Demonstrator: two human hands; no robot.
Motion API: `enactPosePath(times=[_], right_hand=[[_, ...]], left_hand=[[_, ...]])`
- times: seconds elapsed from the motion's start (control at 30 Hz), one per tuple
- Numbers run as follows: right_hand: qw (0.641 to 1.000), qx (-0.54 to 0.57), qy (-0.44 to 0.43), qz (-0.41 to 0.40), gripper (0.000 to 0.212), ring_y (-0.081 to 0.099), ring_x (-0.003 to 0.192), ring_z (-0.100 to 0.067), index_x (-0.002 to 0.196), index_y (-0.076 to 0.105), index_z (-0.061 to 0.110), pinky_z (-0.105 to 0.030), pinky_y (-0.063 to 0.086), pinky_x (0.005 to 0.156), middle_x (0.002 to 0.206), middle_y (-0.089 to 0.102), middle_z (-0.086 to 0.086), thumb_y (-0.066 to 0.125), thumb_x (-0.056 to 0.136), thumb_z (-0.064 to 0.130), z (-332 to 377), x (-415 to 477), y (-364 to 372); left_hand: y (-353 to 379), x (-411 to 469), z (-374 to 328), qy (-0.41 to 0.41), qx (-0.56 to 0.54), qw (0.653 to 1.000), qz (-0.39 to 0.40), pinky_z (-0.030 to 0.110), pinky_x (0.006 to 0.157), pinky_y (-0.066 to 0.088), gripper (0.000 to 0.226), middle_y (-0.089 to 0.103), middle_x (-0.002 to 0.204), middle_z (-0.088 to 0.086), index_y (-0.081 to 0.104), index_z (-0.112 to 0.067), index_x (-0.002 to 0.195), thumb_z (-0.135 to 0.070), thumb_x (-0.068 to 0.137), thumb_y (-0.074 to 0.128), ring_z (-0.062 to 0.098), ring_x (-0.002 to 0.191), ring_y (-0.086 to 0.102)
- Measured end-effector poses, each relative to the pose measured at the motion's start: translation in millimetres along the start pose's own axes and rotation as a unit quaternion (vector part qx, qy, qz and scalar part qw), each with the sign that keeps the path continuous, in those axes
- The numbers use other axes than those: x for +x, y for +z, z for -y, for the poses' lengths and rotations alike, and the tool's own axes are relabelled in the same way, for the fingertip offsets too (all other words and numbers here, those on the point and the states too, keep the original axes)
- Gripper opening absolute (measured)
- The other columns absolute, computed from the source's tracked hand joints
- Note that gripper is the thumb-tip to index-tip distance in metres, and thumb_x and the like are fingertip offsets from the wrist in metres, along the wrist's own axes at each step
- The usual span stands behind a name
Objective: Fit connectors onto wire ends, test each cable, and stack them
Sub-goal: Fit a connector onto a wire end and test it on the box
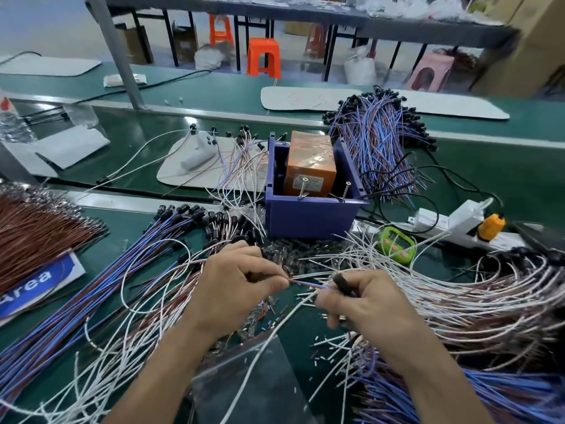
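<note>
Wire (305, 283) held by left hand (238, 280) and right hand (363, 301); bin (308, 215) holds box (308, 166).

Right fingers (331, 302) hide most of the connector (341, 281).

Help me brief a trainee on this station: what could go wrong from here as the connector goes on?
1. The left hand pinches the thin wire ends close to the black connector in the right hand; a slight misalignment could bend them.
2. Loose white wires crowd both hands and could snag or get picked up by mistake.
3. Cut insulation bits lie below the hands and could foul the connector.
</note>
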State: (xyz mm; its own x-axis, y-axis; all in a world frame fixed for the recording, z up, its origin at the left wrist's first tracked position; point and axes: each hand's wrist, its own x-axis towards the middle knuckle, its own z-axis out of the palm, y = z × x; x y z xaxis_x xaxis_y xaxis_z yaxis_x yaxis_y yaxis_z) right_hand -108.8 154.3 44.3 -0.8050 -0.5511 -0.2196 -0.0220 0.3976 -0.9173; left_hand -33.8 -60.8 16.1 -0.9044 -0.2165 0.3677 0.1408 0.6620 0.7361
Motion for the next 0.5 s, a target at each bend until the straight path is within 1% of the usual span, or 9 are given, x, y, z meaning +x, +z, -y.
enactPosePath(times=[0.03, 0.07, 0.13, 0.17, 0.27, 0.33, 0.4, 0.43, 0.5], right_hand=[[0.999, 0.042, 0.005, -0.011, 0.024, 0.046, 0.053, -0.019, 0.073, 0.073, 0.008, -0.035, 0.036, 0.055, 0.051, 0.059, -0.004, 0.080, 0.080, 0.030, -1.7, 0.7, 0.8], [0.997, 0.078, 0.008, -0.020, 0.027, 0.039, 0.049, -0.017, 0.074, 0.072, 0.002, -0.031, 0.031, 0.052, 0.048, 0.051, -0.002, 0.080, 0.081, 0.027, -2.6, 1.7, 3.2], [0.991, 0.135, 0.007, -0.020, 0.024, 0.028, 0.044, -0.012, 0.073, 0.068, -0.004, -0.023, 0.023, 0.045, 0.047, 0.038, 0.002, 0.078, 0.086, 0.013, -4.2, 2.1, 11.2], [0.988, 0.155, 0.008, -0.017, 0.023, 0.025, 0.043, -0.010, 0.071, 0.066, -0.006, -0.020, 0.021, 0.043, 0.047, 0.035, 0.004, 0.076, 0.086, 0.008, -4.2, 1.7, 15.6], [0.978, 0.205, 0.026, -0.038, 0.024, 0.023, 0.042, -0.007, 0.070, 0.061, -0.011, -0.017, 0.020, 0.040, 0.050, 0.032, 0.003, 0.073, 0.086, 0.003, -5.4, -1.1, 17.9], [0.970, 0.226, 0.034, -0.082, 0.022, 0.023, 0.043, -0.008, 0.073, 0.063, -0.012, -0.017, 0.021, 0.039, 0.051, 0.032, 0.003, 0.074, 0.086, 0.003, -5.4, -3.1, 5.6], [0.969, 0.220, 0.018, -0.114, 0.021, 0.022, 0.043, -0.007, 0.074, 0.063, -0.014, -0.015, 0.022, 0.039, 0.050, 0.031, 0.003, 0.074, 0.085, 0.000, -4.4, -3.5, -8.6], [0.968, 0.218, 0.009, -0.122, 0.021, 0.021, 0.043, -0.007, 0.073, 0.062, -0.015, -0.014, 0.022, 0.039, 0.049, 0.031, 0.003, 0.073, 0.085, -0.003, -3.7, -2.9, -12.8], [0.969, 0.216, -0.007, -0.124, 0.022, 0.022, 0.043, -0.008, 0.068, 0.060, -0.015, -0.015, 0.023, 0.039, 0.048, 0.031, 0.002, 0.072, 0.085, -0.006, -1.1, -1.7, -13.3]], left_hand=[[-1.4, 0.2, 1.9, -0.009, -0.014, 1.000, 0.004, 0.012, 0.071, 0.038, 0.007, 0.062, 0.068, -0.016, 0.082, -0.034, 0.077, -0.034, 0.074, 0.088, 0.012, 0.076, 0.052], [-2.1, 1.1, 3.5, -0.014, -0.027, 1.000, 0.006, 0.012, 0.069, 0.039, 0.007, 0.062, 0.067, -0.016, 0.082, -0.034, 0.078, -0.035, 0.073, 0.088, 0.012, 0.075, 0.053], [-2.7, 4.6, 6.5, -0.019, -0.045, 0.999, 0.008, 0.014, 0.068, 0.039, 0.009, 0.061, 0.066, -0.014, 0.082, -0.034, 0.078, -0.037, 0.072, 0.089, 0.014, 0.075, 0.053], [-3.2, 6.4, 8.0, -0.018, -0.046, 0.999, 0.010, 0.015, 0.068, 0.039, 0.011, 0.062, 0.066, -0.013, 0.083, -0.034, 0.079, -0.037, 0.071, 0.090, 0.015, 0.075, 0.053], [-9.1, 5.3, 18.4, -0.027, -0.003, 1.000, 0.010, 0.018, 0.070, 0.041, 0.008, 0.063, 0.069, -0.013, 0.081, -0.033, 0.076, -0.031, 0.073, 0.089, 0.015, 0.077, 0.054], [-20.0, 0.8, 30.4, -0.065, 0.032, 0.997, -0.021, 0.020, 0.072, 0.042, 0.020, 0.065, 0.073, -0.018, 0.080, -0.038, 0.076, -0.022, 0.075, 0.091, 0.012, 0.078, 0.056], [-30.3, -0.7, 37.4, -0.102, 0.043, 0.992, -0.059, 0.012, 0.072, 0.040, 0.028, 0.066, 0.074, -0.019, 0.078, -0.042, 0.074, -0.017, 0.074, 0.091, 0.009, 0.077, 0.058], [-31.0, -0.1, 37.1, -0.112, 0.041, 0.990, -0.072, 0.009, 0.069, 0.039, 0.029, 0.067, 0.074, -0.018, 0.079, -0.043, 0.075, -0.017, 0.074, 0.091, 0.009, 0.076, 0.060], [-23.0, 0.9, 25.7, -0.126, 0.004, 0.990, -0.068, 0.009, 0.064, 0.043, 0.030, 0.070, 0.077, -0.020, 0.080, -0.050, 0.087, -0.024, 0.074, 0.090, 0.007, 0.073, 0.064]])
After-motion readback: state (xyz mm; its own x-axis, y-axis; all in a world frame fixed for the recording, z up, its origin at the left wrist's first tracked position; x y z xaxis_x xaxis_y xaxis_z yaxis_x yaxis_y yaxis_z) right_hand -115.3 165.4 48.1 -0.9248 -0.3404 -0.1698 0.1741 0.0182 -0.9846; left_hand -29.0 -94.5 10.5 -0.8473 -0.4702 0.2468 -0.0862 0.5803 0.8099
